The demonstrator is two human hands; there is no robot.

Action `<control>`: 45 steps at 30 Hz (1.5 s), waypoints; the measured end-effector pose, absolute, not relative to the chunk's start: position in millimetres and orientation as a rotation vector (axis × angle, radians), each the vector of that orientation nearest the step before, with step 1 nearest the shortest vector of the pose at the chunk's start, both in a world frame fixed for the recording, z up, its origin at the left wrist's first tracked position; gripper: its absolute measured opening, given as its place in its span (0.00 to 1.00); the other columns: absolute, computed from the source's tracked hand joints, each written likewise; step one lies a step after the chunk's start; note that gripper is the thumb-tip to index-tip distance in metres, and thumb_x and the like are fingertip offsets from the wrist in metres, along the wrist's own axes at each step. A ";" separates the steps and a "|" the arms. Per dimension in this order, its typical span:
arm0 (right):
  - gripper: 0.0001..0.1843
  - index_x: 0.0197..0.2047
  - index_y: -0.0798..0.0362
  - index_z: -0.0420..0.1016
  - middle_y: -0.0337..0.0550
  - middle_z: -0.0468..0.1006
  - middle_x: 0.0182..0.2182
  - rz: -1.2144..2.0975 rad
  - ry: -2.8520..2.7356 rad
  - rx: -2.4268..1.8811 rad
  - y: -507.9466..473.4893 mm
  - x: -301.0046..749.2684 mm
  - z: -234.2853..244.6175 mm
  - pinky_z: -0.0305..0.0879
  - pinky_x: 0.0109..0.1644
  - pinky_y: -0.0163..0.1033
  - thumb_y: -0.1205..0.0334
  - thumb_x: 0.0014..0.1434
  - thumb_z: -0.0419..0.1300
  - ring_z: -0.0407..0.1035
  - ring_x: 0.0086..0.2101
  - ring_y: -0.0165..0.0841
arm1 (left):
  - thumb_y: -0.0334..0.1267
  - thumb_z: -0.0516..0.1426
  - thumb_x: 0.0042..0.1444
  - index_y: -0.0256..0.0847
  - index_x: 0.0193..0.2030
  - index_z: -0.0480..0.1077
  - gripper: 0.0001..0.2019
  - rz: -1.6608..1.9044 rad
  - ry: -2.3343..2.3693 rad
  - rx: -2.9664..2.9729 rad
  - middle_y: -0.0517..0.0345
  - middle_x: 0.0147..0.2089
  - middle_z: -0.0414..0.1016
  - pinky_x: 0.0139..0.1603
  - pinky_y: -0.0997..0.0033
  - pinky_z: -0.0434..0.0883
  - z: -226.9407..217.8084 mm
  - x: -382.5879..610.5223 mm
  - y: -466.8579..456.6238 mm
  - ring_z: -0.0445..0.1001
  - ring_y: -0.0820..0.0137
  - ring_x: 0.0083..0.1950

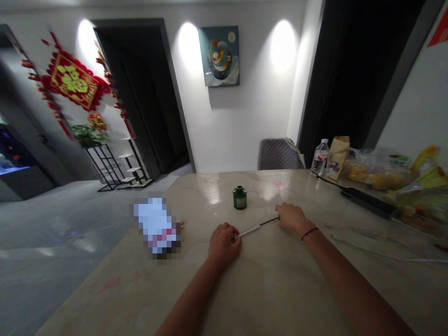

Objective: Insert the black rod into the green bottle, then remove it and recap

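Observation:
My left hand (226, 242) is closed around the near end of a slim white tube (249, 230). A thin dark stick (269, 221) runs on from the tube's far end in nearly the same line; whether it sits inside the tube I cannot tell. At its far end is a small green tip (279, 218), which the fingers of my right hand (290, 217) pinch. A red cord circles my right wrist. Beyond both hands a small dark green bottle (240, 200) stands upright on the marble-look table (276, 289), its mouth uncovered.
A blurred-out bright rectangular object (157, 226) lies left, beside a small orange-topped item (182, 226). On the right are a black power strip (367, 201), a white cable (381, 255), a water bottle (320, 156), a paper bag (338, 157) and plastic food bags (378, 172). A grey chair (280, 155) stands behind.

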State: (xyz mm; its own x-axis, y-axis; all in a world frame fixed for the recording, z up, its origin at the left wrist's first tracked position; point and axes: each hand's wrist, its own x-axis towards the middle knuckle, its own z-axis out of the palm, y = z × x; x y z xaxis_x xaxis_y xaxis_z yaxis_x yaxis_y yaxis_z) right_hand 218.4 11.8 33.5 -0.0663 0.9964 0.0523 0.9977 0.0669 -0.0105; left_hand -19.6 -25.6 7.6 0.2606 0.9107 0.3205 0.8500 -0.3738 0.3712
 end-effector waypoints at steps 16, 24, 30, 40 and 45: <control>0.13 0.25 0.52 0.62 0.35 0.68 0.23 1.073 -1.060 -1.222 36.4 203.9 36.6 0.67 0.31 0.35 0.58 0.39 0.62 0.66 0.25 0.28 | 0.29 0.51 0.46 0.40 0.40 0.69 0.13 0.903 2.079 2.178 0.54 0.40 0.70 0.50 0.66 0.60 -0.8 -24.0 -17.5 0.65 0.65 0.45; 0.15 0.35 0.56 0.72 0.44 0.75 0.32 0.756 -1.243 -1.181 61.4 183.0 49.1 0.68 0.39 0.40 0.63 0.40 0.62 0.70 0.33 0.33 | 0.30 0.49 0.48 0.37 0.43 0.67 0.15 1.121 2.120 1.817 0.52 0.44 0.70 0.52 0.64 0.61 -3.2 -28.9 -10.4 0.65 0.64 0.48; 0.14 0.37 0.56 0.71 0.46 0.73 0.38 0.453 -1.489 -1.100 101.4 151.6 70.0 0.66 0.43 0.41 0.62 0.44 0.60 0.69 0.36 0.32 | 0.31 0.48 0.48 0.36 0.42 0.67 0.14 1.186 2.075 1.774 0.51 0.43 0.70 0.53 0.65 0.61 -3.7 -31.2 -9.6 0.66 0.65 0.48; 0.12 0.35 0.55 0.69 0.43 0.73 0.36 0.292 -1.758 -1.278 107.8 140.2 68.0 0.63 0.42 0.38 0.63 0.45 0.60 0.67 0.36 0.30 | 0.32 0.47 0.49 0.36 0.42 0.67 0.14 1.232 2.052 1.702 0.51 0.43 0.70 0.52 0.65 0.61 -3.9 -31.7 -9.7 0.66 0.65 0.48; 0.16 0.40 0.57 0.67 0.45 0.72 0.38 0.307 -1.862 -1.293 111.8 145.8 65.1 0.64 0.41 0.37 0.66 0.45 0.60 0.67 0.35 0.30 | 0.33 0.48 0.49 0.36 0.42 0.67 0.14 1.229 2.030 1.688 0.51 0.43 0.70 0.52 0.65 0.61 -6.3 -32.5 -8.1 0.66 0.65 0.48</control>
State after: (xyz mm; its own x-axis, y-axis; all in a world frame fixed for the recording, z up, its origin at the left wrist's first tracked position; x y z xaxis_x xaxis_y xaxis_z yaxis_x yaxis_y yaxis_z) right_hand 145.8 111.8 65.1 -0.1273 0.8634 0.4881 0.6612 0.4407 -0.6071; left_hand -32.5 -8.1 -6.3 -0.3105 0.8934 0.3246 0.7016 -0.0150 0.7124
